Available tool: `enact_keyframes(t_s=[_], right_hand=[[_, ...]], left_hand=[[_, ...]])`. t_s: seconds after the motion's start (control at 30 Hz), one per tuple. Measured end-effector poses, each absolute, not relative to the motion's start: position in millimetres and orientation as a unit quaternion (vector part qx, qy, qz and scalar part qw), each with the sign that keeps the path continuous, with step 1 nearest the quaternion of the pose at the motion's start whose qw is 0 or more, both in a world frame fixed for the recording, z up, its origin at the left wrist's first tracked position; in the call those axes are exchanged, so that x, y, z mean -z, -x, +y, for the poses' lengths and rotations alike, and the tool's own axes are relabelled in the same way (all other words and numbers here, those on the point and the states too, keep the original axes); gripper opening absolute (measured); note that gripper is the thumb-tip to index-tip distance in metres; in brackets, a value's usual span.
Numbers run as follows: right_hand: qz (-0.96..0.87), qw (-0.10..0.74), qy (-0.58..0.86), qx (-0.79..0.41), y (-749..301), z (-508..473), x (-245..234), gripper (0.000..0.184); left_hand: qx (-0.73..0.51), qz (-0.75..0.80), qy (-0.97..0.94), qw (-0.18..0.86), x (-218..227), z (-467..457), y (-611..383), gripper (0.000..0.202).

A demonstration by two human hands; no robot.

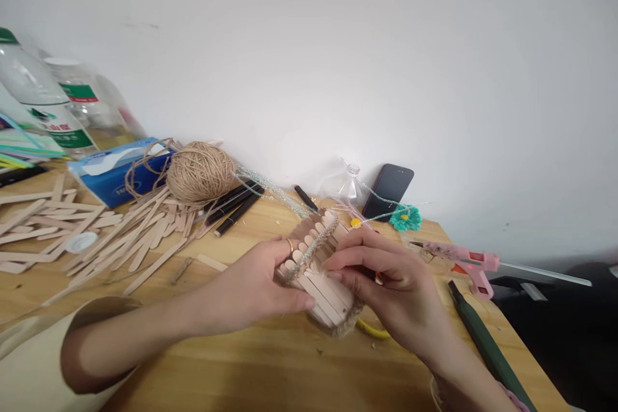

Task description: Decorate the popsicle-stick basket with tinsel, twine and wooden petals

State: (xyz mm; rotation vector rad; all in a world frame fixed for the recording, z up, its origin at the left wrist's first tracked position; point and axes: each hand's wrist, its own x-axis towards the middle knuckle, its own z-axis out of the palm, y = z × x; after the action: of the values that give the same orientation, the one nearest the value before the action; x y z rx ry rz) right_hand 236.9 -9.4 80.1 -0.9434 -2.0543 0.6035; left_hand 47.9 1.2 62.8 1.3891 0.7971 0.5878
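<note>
A small round holder made of popsicle sticks (324, 290), tilted on its side, is held just above the wooden table (270, 367). Twine bands run around its middle and base. My left hand (255, 283) grips its left side, thumb along the sticks, a ring on one finger. My right hand (386, 277) is closed on its right side, fingertips pressing on a silvery glitter cord (309, 251) over the twine band. That glitter cord trails back over the table.
A ball of jute twine (199, 171), loose popsicle sticks (91, 232), black pens (236, 204), a blue tissue pack (113, 170) and bottles (43, 103) lie at left. A phone (389, 190), a green flower (405, 217), a pink glue gun (463, 261) and a dark green strip (485, 341) are at right.
</note>
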Motion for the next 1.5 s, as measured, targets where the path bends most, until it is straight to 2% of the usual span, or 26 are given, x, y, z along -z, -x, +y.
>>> enact_keyframes(t_s=[0.17,0.43,0.63,0.93,1.17,1.5], right_hand=[[-0.817,0.399,0.362,-0.208,-236,-10,-78,0.015],[-0.809,0.406,0.373,-0.203,-233,-10,-79,0.015],[-0.809,0.396,0.386,-0.201,-233,-12,-80,0.015],[-0.812,0.395,0.38,-0.203,-231,-15,-81,0.013],[-0.811,0.388,0.387,-0.205,-230,-16,-81,0.012],[-0.813,0.384,0.384,-0.211,-230,-17,-80,0.013]], left_hand=[[-0.258,0.355,-0.614,0.656,-63,0,-48,0.024],[-0.263,0.36,-0.627,0.639,-65,0,-48,0.019],[-0.248,0.383,-0.683,0.571,-69,-2,-48,0.011],[-0.267,0.385,-0.725,0.506,-60,-6,-51,0.018],[-0.299,0.396,-0.715,0.494,-55,-8,-52,0.012],[-0.315,0.407,-0.709,0.481,-52,-9,-56,0.014]])
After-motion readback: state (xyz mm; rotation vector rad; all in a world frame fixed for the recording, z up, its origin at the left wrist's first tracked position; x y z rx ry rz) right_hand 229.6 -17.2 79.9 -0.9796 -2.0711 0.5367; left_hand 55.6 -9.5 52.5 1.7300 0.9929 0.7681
